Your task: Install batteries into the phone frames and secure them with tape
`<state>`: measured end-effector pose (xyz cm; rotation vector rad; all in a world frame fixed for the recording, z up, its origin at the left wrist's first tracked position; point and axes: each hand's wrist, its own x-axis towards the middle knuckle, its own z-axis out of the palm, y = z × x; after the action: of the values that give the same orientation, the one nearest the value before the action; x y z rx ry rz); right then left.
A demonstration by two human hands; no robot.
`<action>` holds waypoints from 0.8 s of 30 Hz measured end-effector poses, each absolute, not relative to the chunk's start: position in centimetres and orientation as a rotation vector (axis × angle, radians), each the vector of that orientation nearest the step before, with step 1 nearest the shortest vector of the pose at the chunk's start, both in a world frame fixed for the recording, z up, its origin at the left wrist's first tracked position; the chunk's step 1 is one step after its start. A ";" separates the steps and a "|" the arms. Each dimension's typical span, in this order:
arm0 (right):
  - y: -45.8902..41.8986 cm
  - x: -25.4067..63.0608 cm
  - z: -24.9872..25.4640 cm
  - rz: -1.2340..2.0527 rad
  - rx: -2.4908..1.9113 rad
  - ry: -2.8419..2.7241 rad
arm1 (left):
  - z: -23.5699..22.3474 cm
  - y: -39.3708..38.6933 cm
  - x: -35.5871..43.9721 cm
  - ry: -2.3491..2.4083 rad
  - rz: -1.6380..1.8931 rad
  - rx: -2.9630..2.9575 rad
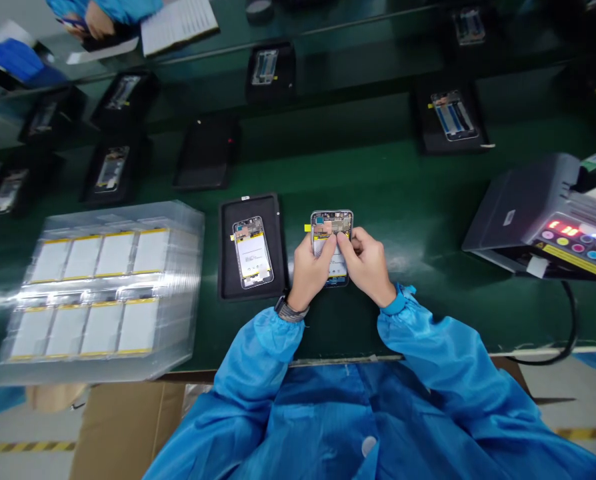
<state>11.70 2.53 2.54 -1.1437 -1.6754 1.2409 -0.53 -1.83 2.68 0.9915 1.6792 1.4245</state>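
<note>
An opened smartphone (331,223) is held upright between my hands above the green bench, its circuit board at the top and a white battery below. My left hand (312,267) grips its left edge, the thumb lying on the battery's upper part. From the other side my right hand (369,263) grips the right edge, and its thumb presses close to the left one. A yellow tab sticks out at the phone's upper left. Just left of my hands, a black tray (226,280) bears a second opened phone (253,257) with a white battery in it.
A clear plastic tray (198,267) of several white batteries stands at the left. On the right sits a grey tape dispenser-like machine (515,207) with a red display and a cable. Black trays with opened phones line the back. A co-worker's hand (99,21) shows at upper left.
</note>
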 end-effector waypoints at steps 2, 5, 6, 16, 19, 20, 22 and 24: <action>2.6 11.7 2.4 1.242 -1.145 -1.678 | 2.6 -1.9 -0.6 1.690 1.412 0.985; 2.6 11.8 2.4 1.236 -1.151 -1.685 | 2.5 -1.9 -0.5 1.691 1.401 0.954; 2.6 11.8 2.4 1.222 -1.159 -1.691 | 2.4 -1.9 -0.5 1.692 1.403 0.949; 2.5 11.7 2.8 1.089 -1.198 -1.766 | 2.7 -1.9 -0.4 1.752 1.409 1.002; 2.5 11.7 2.7 1.075 -1.197 -1.757 | 2.9 -1.8 -0.4 1.784 1.411 1.013; 2.4 11.7 2.6 1.082 -1.191 -1.745 | 3.0 -1.8 -0.3 1.794 1.414 1.010; 2.3 11.7 2.6 1.110 -1.177 -1.706 | 3.2 -1.8 -0.2 1.813 1.427 0.989; 2.3 11.5 2.6 1.147 -1.175 -1.653 | 3.3 -1.8 0.0 1.839 1.451 0.956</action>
<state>11.55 2.30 2.64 -1.1752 -1.6532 1.1466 -0.05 -1.78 3.32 0.9561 1.8386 1.4509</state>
